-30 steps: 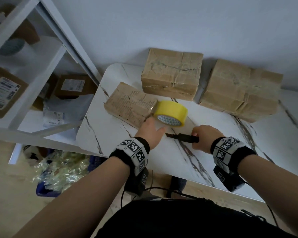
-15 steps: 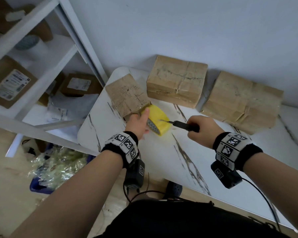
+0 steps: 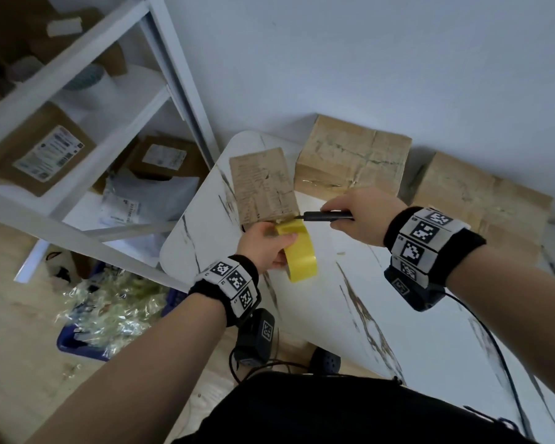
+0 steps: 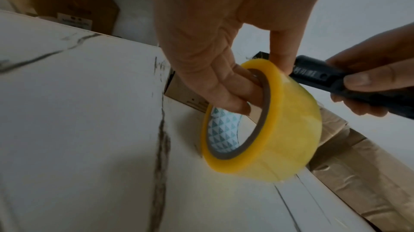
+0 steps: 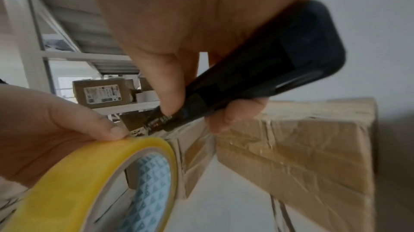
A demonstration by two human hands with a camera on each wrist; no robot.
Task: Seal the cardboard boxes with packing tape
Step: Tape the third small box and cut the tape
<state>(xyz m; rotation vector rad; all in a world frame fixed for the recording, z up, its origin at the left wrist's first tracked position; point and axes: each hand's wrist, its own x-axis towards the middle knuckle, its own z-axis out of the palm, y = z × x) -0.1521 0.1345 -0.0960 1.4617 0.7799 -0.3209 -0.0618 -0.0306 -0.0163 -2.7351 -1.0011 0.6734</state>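
Head view: left hand (image 3: 265, 248) gripping tape roll (image 3: 300, 251), right hand (image 3: 364, 216) gripping cutter (image 3: 326, 216), at box edge (image 3: 263, 219).

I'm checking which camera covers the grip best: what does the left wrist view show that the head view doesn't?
Only the left wrist view shows the left hand's fingers hooked through the tape roll's core, and its blue triangle-patterned lining.

Only the head view shows all three cardboard boxes: the small box, the middle box and the right box, plus the white shelf.

Both show the left hand holding the roll and the right hand gripping the black cutter.
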